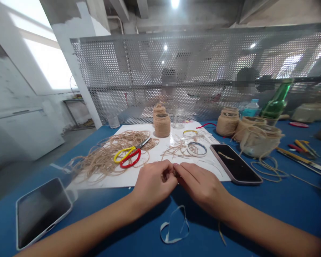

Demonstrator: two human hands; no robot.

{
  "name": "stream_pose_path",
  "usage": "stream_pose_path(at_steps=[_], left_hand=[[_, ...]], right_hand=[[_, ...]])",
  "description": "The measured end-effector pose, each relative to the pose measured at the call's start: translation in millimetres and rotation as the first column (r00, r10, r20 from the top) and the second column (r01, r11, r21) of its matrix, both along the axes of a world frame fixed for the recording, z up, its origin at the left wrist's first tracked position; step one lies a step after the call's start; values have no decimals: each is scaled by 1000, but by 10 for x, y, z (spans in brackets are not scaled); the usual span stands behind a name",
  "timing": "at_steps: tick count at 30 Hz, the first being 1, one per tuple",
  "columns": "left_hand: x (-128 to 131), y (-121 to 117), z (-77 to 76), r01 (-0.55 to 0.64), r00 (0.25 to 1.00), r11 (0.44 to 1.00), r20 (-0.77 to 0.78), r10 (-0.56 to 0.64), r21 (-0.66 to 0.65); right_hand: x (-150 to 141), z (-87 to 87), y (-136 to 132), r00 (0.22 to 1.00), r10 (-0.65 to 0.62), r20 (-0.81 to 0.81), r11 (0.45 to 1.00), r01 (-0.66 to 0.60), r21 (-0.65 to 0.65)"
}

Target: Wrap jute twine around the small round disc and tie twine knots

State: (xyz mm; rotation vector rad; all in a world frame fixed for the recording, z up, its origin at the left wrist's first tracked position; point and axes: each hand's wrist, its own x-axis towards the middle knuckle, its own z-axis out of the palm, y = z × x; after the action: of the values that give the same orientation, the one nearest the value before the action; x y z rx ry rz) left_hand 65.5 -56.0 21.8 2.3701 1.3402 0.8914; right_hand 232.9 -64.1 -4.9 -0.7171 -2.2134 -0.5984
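My left hand (155, 182) and my right hand (203, 182) meet over the front edge of a white board (117, 185), fingertips pinched together. Something small and brownish shows between the fingers, but most of it is hidden. Just beyond the left hand, scissors (130, 157) with one yellow and one red handle rest on a loose heap of tan twine (104, 157). Past the right hand lie cut bits of twine (176, 150) and a roll of tape (197, 149). A strip of white ribbon (173, 232) curls on the blue table below my hands.
One phone (42, 214) lies at the left, another (235, 164) at the right. Twine-wrapped jars (162, 125) stand at the back. More jars (260, 141), a green bottle (276, 101) and cutters (302, 159) are on the right. A perforated metal screen (139, 71) closes off the far side.
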Motion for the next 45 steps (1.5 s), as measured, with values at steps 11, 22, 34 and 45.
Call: stream_pose_path(at_steps=[11,22,34,45], left_hand=[[-35,-17,5,62,996,998,62,-60,-27],[-40,-26,-23,26,999,1000,21,-26,2],[-46,-6,-35,38,999,999,31,-38,-13],[-36,3,-9,39,998,999,56,-37,-30]], right_hand=[[14,6,13,1000,15,-19,1000,-15,-7],[-11,-3,0,1000,2,2,1000,-2,-19],[-4,-33,11,1000,10,6,1000,-10,-2],[1,-27,-2,1000,25,6,1000,-25,12]])
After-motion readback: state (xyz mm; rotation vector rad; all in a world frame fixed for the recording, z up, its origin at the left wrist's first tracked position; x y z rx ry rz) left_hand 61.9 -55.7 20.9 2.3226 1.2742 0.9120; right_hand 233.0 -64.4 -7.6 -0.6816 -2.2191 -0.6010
